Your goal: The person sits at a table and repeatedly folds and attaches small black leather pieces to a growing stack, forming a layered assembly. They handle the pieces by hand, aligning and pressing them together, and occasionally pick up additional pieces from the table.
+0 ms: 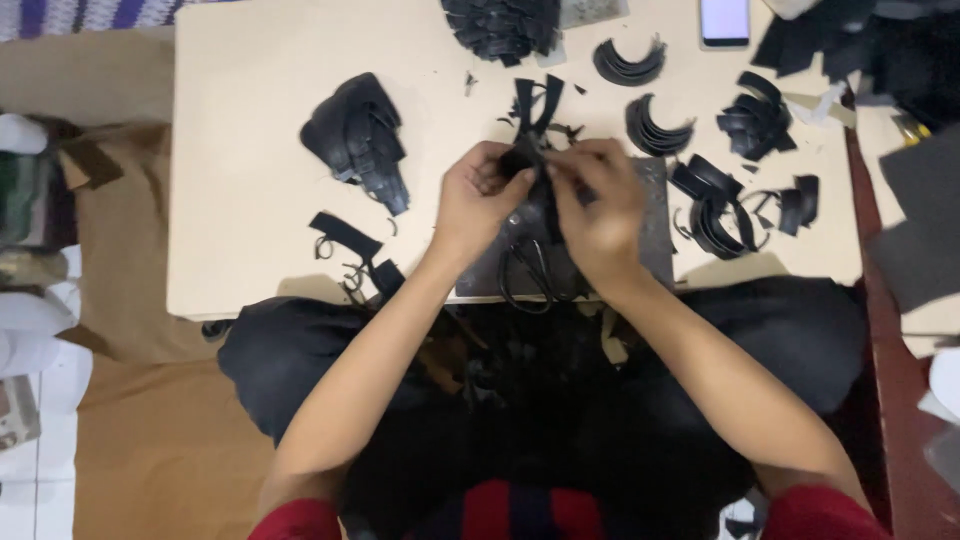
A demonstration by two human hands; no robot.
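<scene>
A low cream table [250,90] carries a grey mat [655,250] with black scissors [528,275] on it, several heaps of curved black strips [655,128], a bigger black pile [357,135] at the left, and a phone [724,20] near the far edge.

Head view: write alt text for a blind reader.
Both hands, left hand and right hand, pinch a bundle of black strips over a low cream table. Scissors lie beneath; curved black pieces lie scattered around.
</scene>
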